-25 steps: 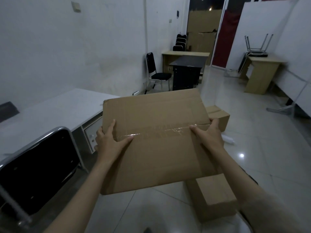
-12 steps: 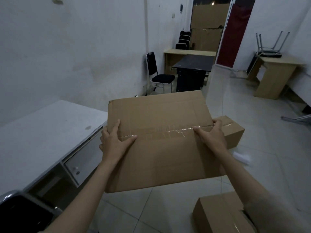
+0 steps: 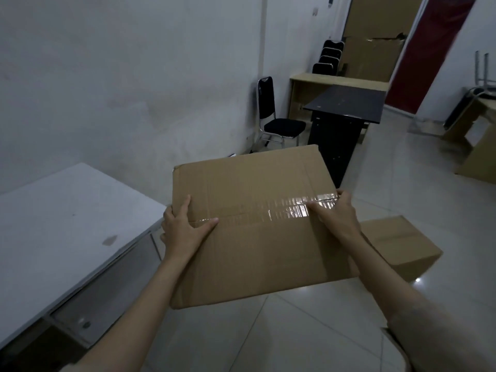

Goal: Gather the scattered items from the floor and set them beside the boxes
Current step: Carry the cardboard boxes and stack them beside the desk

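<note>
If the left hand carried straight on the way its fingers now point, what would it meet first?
The left hand grips the carried cardboard box, fingers pointing up and away along its left edge. Past the box, the way looks free until the white wall; depth is hard to judge.

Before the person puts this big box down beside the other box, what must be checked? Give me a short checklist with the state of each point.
1. Left hand grips the big box: ok.
2. Right hand grips it at the tape: ok.
3. Tape closes the top seam: ok.
4. Smaller box on the floor is in sight: ok.
5. Floor directly under the big box is free: cannot tell, hidden.
6. Weight of the box: cannot tell.
</note>
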Demonstrator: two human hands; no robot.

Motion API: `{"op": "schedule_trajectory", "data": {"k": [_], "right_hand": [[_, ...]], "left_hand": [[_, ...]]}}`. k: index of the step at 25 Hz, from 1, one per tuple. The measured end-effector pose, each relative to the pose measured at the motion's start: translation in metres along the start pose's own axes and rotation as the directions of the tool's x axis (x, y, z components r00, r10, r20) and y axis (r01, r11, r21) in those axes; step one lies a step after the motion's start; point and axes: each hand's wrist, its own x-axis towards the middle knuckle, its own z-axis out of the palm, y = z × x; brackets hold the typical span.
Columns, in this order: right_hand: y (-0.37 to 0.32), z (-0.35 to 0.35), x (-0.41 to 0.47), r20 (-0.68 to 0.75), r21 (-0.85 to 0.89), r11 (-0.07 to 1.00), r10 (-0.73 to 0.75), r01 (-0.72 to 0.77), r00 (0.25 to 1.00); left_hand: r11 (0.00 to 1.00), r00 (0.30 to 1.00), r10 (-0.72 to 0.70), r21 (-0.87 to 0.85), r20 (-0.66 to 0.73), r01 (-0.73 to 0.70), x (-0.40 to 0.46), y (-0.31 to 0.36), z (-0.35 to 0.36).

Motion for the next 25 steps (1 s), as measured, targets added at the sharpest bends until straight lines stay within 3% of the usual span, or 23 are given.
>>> {"op": "schedule_trajectory", "data": {"k": [6, 13, 19, 25], "right_hand": [[-0.031, 0.064, 0.139, 0.088, -0.033, 0.994, -0.101, 0.104, 0.991], [-0.072, 0.196, 0.279, 0.197, -0.035, 0.990, -0.125, 0.135, 0.972], [-0.104, 0.306, 0.369, 0.326, 0.013, 0.995, -0.096, 0.097, 0.940], [-0.122, 0.412, 0.429, 0.458, -0.038, 0.992, -0.088, 0.119, 0.885]], "left_hand": [[0.995, 0.990, -0.098, -0.017, -0.097, 0.097, 0.110, 0.000, 0.044], [0.978, 0.963, -0.208, -0.041, -0.172, 0.204, 0.266, -0.035, 0.063], [0.955, 0.930, -0.296, -0.051, -0.216, 0.292, 0.377, -0.066, 0.063], [0.903, 0.872, -0.424, -0.043, -0.247, 0.427, 0.432, -0.120, 0.066]]}}
